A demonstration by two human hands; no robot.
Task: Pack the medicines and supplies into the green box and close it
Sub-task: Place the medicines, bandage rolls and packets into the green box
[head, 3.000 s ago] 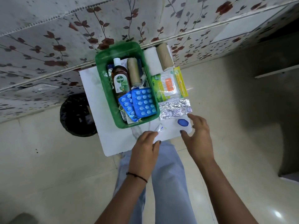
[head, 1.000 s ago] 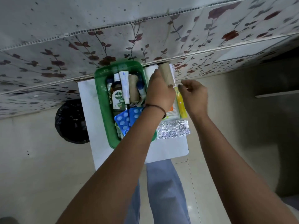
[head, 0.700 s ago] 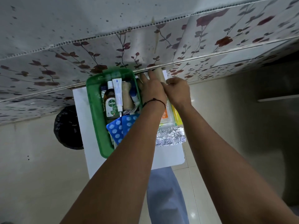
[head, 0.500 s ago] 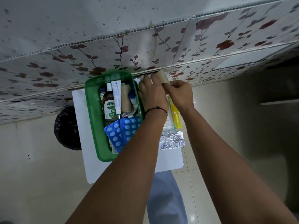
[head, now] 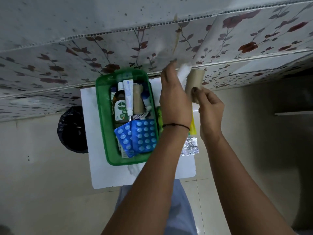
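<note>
The green box [head: 101,116] stands open on a small white table [head: 100,172]. Inside lie a Dettol bottle [head: 120,106], a white tube [head: 128,97], a tan bandage roll [head: 138,99] and two blue blister packs [head: 138,138]. To the right of the box, my left hand [head: 174,99] is lifted and closed on a white cotton roll [head: 183,73]. My right hand [head: 210,109] grips a second tan bandage roll [head: 194,82] beside it. A silver foil strip [head: 190,147] and a yellow-green packet [head: 193,126] lie on the table, partly hidden by my arms.
A black bin [head: 72,129] stands on the floor left of the table. A floral-tiled wall [head: 118,48] rises directly behind the box. My legs in blue trousers [head: 179,209] are below the table's near edge.
Both hands reached from the table's near edge to the rolls at the back. They have now closed on the white and tan rolls and lifted them off the table.
</note>
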